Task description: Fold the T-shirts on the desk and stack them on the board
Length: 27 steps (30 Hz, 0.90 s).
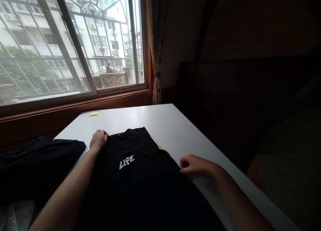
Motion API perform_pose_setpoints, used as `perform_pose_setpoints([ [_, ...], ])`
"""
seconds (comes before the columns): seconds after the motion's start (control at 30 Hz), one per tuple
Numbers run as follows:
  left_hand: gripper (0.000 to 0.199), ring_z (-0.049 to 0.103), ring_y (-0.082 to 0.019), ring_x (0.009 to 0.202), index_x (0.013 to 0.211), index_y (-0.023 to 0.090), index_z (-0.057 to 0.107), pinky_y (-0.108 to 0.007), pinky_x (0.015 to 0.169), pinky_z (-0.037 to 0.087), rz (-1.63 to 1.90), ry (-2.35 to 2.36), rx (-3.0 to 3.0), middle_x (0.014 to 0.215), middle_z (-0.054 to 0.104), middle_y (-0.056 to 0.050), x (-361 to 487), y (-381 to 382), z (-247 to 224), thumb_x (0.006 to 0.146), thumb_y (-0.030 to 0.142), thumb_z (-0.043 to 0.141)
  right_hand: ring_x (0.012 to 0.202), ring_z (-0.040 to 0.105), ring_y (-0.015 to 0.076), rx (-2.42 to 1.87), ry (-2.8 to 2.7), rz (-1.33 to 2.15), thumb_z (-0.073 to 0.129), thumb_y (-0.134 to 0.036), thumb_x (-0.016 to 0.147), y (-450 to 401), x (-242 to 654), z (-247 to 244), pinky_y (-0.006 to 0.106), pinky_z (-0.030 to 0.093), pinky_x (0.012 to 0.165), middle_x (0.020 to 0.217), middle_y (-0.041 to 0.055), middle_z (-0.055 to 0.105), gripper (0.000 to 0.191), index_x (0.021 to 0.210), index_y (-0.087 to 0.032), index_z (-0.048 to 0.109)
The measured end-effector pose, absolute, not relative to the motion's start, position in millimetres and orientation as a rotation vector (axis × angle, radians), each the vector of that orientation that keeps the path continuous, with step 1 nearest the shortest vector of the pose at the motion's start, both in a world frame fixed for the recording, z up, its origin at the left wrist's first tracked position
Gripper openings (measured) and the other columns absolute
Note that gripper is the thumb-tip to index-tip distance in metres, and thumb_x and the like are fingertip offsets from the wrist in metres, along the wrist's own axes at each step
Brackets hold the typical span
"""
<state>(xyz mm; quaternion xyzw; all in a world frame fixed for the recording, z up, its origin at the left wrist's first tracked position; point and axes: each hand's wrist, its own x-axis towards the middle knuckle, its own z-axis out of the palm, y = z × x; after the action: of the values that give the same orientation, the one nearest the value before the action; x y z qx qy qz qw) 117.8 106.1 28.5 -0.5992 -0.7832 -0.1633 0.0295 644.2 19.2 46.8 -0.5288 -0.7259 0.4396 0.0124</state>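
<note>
Head view: black garment laid out between two hands, one side apparently turned in

Beyond both hands stands a barred glass window with a metal frame [82,40]. Below it, under and around the hands, is a white, smooth-topped table [160,119]. Between the hands, and running from them toward the wearer, lies a black fabric garment with white print [127,191]. It looks partway handled: it is laid fairly flat, and a flap near the right hand seems turned inward, while the long lower part is not gathered into a compact shape. Left of the left hand, a black cloth heap [47,160] lies apart from the garment.

The left hand [99,139] curls at the garment's far left edge, fingertips apparently pinching cloth. The right hand [192,164] is at the opposite edge, thumb and forefinger bent into a loop; whether cloth is between the tips, I cannot tell. Just ahead of the left hand, well apart, is a small yellow paper-like slip [94,113]. A yellow patch [163,149] shows beyond the right hand, at the garment's border.

Black on black hides folds and layers; the near end is cut off by the lower border, and right of the right hand deep shadow swallows most detail.
</note>
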Motion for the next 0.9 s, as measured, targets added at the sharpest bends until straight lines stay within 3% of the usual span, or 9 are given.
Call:
perform_pose_setpoints([
  [0.1, 0.040, 0.051, -0.035, 0.126, 0.123, 0.015, 0.060, -0.046, 0.104, 0.045, -0.508, -2.350, -1.865, 0.137, 0.053, -0.017, 123, 102, 28, 0.100, 0.039, 0.037, 0.072, 0.061, 0.0169, -1.626, -2.276, 1.377, 0.069, -0.030, 0.076, 19, 644, 48, 0.024, 0.043, 0.060, 0.081, 0.0018, 0.068, 0.016, 0.087, -0.018, 0.068],
  [0.23, 0.051, 0.042, -0.027, 0.139, 0.140, 0.018, 0.052, -0.038, 0.117, 0.033, -0.435, -2.248, -2.049, 0.152, 0.047, -0.010, 129, 96, 22, 0.101, 0.044, 0.032, 0.072, 0.061, 0.0169, -1.610, -2.266, 1.401, 0.068, -0.028, 0.076, 18, 644, 50, 0.024, 0.044, 0.060, 0.079, 0.0013, 0.067, 0.014, 0.086, -0.018, 0.066],
  [0.4, 0.071, 0.025, -0.028, 0.152, 0.158, 0.011, 0.028, -0.043, 0.122, 0.024, -0.272, -2.285, -2.169, 0.162, 0.034, -0.013, 126, 82, 5, 0.101, 0.055, 0.027, 0.072, 0.062, 0.0170, -1.636, -2.268, 1.375, 0.069, -0.029, 0.077, 16, 642, 53, 0.024, 0.043, 0.059, 0.081, 0.0019, 0.068, 0.015, 0.088, -0.018, 0.067],
  [0.6, 0.071, 0.013, -0.027, 0.155, 0.159, 0.018, 0.027, -0.050, 0.123, 0.016, -0.135, -2.341, -2.181, 0.167, 0.020, -0.009, 114, 70, -1, 0.101, 0.059, 0.024, 0.070, 0.064, 0.0183, -1.728, -2.301, 1.383, 0.071, -0.033, 0.075, 10, 636, 58, 0.025, 0.043, 0.059, 0.075, 0.0019, 0.068, 0.017, 0.084, -0.019, 0.068],
  [0.9, 0.073, 0.012, -0.027, 0.155, 0.160, 0.016, 0.024, -0.051, 0.123, 0.016, -0.063, -2.432, -2.091, 0.168, 0.015, -0.009, 105, 70, 3, 0.101, 0.058, 0.022, 0.071, 0.063, 0.0218, -1.987, -2.419, 1.218, 0.079, -0.035, 0.065, -19, 632, 70, 0.028, 0.039, 0.057, 0.069, 0.0016, 0.066, 0.019, 0.073, -0.020, 0.070],
])
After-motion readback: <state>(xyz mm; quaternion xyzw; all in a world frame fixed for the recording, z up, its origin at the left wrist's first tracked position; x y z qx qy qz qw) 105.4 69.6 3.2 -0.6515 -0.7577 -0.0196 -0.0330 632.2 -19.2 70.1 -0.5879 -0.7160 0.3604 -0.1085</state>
